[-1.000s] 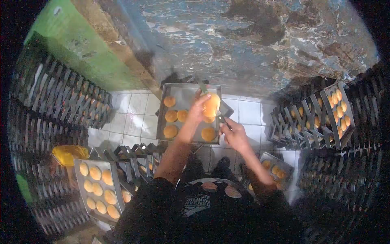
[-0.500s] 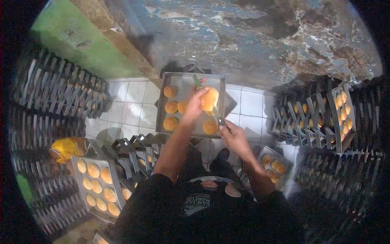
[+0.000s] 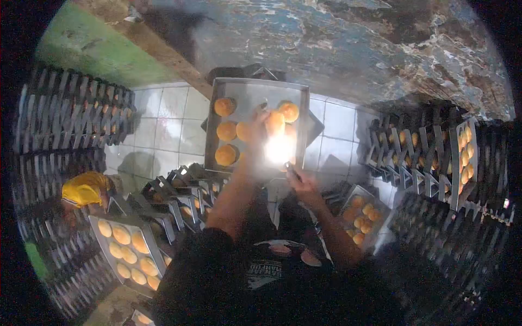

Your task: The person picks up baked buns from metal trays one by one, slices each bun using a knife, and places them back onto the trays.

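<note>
My left hand [image 3: 258, 124] is over a metal tray, blurred, with its fingers closed around a golden bun [image 3: 275, 124]. A small dark object [image 3: 263, 106] shows at its fingertips, too unclear to name. My right hand [image 3: 305, 189] grips the dark handle of a knife [image 3: 292, 172] at the tray's near edge. A strong white glare covers the area where the blade points, just below the held bun, so contact between them cannot be seen. Several buns lie in the tray [image 3: 260, 82], including one at the upper right [image 3: 289, 111] and a column at the left [image 3: 226, 131].
Stacked dark trays [image 3: 76, 108] rise on the left and more stacks [image 3: 435, 239] on the right. Trays of buns tilt at the lower left [image 3: 126, 247] and right [image 3: 465, 157]. Another bun tray [image 3: 361, 217] sits low. A person in yellow [image 3: 85, 189] bends at the left.
The view has shifted, and the tray appears higher and larger. The held bun has tilted, the knife has dropped a little lower, and a bright glare has appeared by the blade.
</note>
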### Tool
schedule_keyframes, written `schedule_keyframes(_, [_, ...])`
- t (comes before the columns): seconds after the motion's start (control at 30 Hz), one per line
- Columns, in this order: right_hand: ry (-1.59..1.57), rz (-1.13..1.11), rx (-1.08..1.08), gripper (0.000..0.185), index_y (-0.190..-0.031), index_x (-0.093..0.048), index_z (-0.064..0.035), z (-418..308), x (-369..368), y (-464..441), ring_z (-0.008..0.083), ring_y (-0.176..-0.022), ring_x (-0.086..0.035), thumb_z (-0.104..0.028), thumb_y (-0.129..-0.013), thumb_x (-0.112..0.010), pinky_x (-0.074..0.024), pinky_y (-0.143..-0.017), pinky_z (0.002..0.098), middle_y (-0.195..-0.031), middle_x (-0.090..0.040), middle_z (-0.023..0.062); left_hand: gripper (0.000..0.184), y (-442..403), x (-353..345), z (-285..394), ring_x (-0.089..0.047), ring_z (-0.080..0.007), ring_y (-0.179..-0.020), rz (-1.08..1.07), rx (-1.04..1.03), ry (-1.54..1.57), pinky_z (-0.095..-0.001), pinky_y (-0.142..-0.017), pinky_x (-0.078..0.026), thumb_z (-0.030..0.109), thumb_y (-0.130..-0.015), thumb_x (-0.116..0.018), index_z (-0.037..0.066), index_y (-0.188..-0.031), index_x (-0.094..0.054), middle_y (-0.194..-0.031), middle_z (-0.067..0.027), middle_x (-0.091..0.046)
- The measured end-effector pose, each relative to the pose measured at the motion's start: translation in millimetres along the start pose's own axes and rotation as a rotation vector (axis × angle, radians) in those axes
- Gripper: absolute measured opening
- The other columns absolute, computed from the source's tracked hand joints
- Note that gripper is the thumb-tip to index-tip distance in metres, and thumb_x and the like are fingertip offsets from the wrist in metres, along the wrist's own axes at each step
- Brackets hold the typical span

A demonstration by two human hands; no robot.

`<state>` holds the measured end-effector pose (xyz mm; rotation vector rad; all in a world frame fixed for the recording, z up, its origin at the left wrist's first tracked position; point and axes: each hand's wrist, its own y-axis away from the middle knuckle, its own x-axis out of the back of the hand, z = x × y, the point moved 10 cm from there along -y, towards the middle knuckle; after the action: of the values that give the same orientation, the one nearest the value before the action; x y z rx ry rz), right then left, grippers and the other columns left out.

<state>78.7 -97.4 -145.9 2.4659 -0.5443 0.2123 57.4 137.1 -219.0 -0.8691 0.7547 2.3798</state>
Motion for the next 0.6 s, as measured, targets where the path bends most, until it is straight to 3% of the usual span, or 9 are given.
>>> schedule_keyframes(0.03, [0.172,-0.030,0.019,0.044,-0.139,-0.056,-0.0066,22,-2,9,0.0309,-0.097,-0.069,-0.031,-0.103,-0.058,-0.0537,-0.089,0.0417,-0.108,-0.070,0.0203,0.048,-11,10,0,-0.062,-0.0205,-0.104,0.006,0.014,0.009,-0.0357,-0.088,-0.054,0.023,-0.091,-0.069,0.003,-0.132,-0.054,-0.113,-0.0073,-0.061])
schedule_keyframes(0.13, [0.338,0.043,0.412,0.038,-0.131,-0.064,-0.0004,43,-2,52,0.0221,-0.072,-0.065,-0.025,-0.101,-0.060,-0.0530,-0.071,0.0399,-0.080,-0.066,0.0071,0.048,-72,62,-4,-0.060,-0.0196,-0.109,0.088,0.065,0.014,-0.0366,-0.096,-0.049,0.028,-0.094,-0.067,0.003,-0.132,-0.054,-0.116,-0.0064,-0.060])
schedule_keyframes(0.2, [0.190,0.083,0.081,0.037,-0.127,-0.066,-0.0004,86,8,76,0.0178,-0.072,-0.064,-0.025,-0.100,-0.062,-0.0513,-0.066,0.0364,-0.083,-0.067,0.0071,0.047,-107,112,-22,-0.066,-0.0209,-0.093,0.087,0.047,-0.064,-0.0350,-0.079,-0.056,0.032,-0.095,-0.064,0.005,-0.133,-0.053,-0.110,-0.0067,-0.066])
schedule_keyframes(0.23, [0.191,0.084,0.062,0.037,-0.127,-0.066,-0.0004,105,8,99,0.0178,-0.072,-0.064,-0.025,-0.100,-0.062,-0.0513,-0.066,0.0364,-0.083,-0.067,0.0071,0.047,-111,125,-31,-0.069,-0.0213,-0.088,0.088,0.048,-0.089,-0.0344,-0.074,-0.058,0.034,-0.096,-0.063,0.006,-0.133,-0.053,-0.108,-0.0067,-0.068])
schedule_keyframes(0.4, [-0.063,0.279,-0.272,0.034,-0.125,-0.067,-0.0013,245,-9,201,0.0094,-0.071,-0.058,-0.024,-0.101,-0.062,-0.0475,-0.061,0.0304,-0.085,-0.066,0.0029,0.057,-51,146,9,-0.059,-0.0304,-0.116,0.754,-0.126,-1.004,-0.0421,-0.105,-0.044,0.039,-0.099,-0.064,-0.007,-0.131,-0.055,-0.121,-0.0201,-0.065])
schedule_keyframes(0.43, [-0.070,0.323,-0.317,0.033,-0.125,-0.067,-0.0015,270,-15,213,0.0084,-0.071,-0.057,-0.024,-0.102,-0.061,-0.0469,-0.060,0.0298,-0.085,-0.066,0.0022,0.057,-53,154,-14,-0.059,-0.0304,-0.116,0.697,-0.109,-1.024,-0.0421,-0.105,-0.044,0.039,-0.099,-0.064,-0.007,-0.131,-0.055,-0.121,-0.0201,-0.065])
schedule_keyframes(0.5, [-0.178,0.417,-0.357,0.035,-0.128,-0.066,-0.0022,300,-35,243,0.0092,-0.073,-0.059,-0.025,-0.102,-0.061,-0.0479,-0.062,0.0299,-0.085,-0.067,0.0027,0.057,-58,144,-56,-0.059,-0.0343,-0.118,0.445,-0.481,-0.997,-0.0449,-0.107,-0.042,0.032,-0.099,-0.066,-0.010,-0.134,-0.051,-0.123,-0.0239,-0.065])
schedule_keyframes(0.57, [-0.428,0.605,-0.454,0.036,-0.130,-0.066,-0.0032,312,-50,284,0.0106,-0.075,-0.061,-0.026,-0.102,-0.060,-0.0491,-0.064,0.0304,-0.085,-0.069,0.0043,0.057,-32,76,-73,-0.056,-0.0347,-0.124,0.201,-0.381,-0.936,-0.0433,-0.109,-0.041,0.025,-0.098,-0.068,-0.010,-0.138,-0.047,-0.129,-0.0230,-0.062])
schedule_keyframes(0.6, [-0.455,0.523,-0.536,0.036,-0.130,-0.066,-0.0041,337,-71,297,0.0126,-0.076,-0.063,-0.027,-0.102,-0.060,-0.0502,-0.066,0.0322,-0.087,-0.070,0.0061,0.057,-6,30,-80,-0.056,-0.0347,-0.124,0.107,-0.345,-0.940,-0.0433,-0.109,-0.041,0.025,-0.098,-0.068,-0.010,-0.138,-0.047,-0.129,-0.0230,-0.062])
